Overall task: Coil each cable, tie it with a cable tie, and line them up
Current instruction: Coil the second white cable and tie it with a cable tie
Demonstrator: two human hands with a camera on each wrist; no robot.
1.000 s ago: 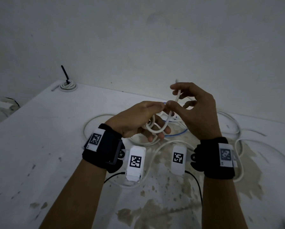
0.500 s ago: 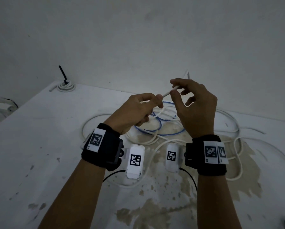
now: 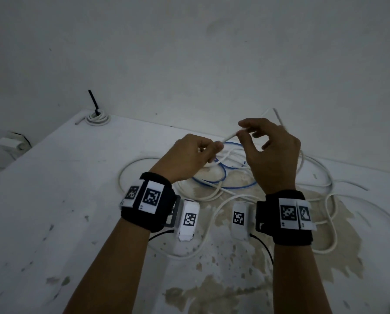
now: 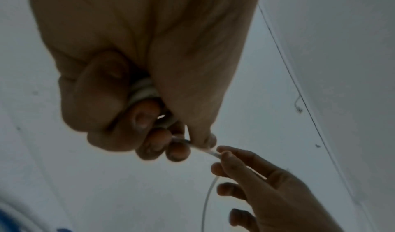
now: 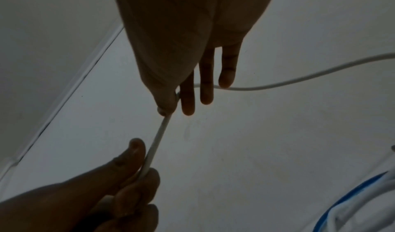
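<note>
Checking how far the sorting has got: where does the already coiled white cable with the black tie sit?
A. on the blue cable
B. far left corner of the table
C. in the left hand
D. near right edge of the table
B: the coiled white cable lies at the table's far left corner, its black tie sticking up.

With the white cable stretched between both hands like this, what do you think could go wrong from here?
1. The left hand grips only a small bundle of white cable loops; a hard pull from the right hand, which pinches with just thumb and forefinger, might spring them loose.
2. The slack runs back into the pile with the blue cable, so it may snag or drag that along.
</note>
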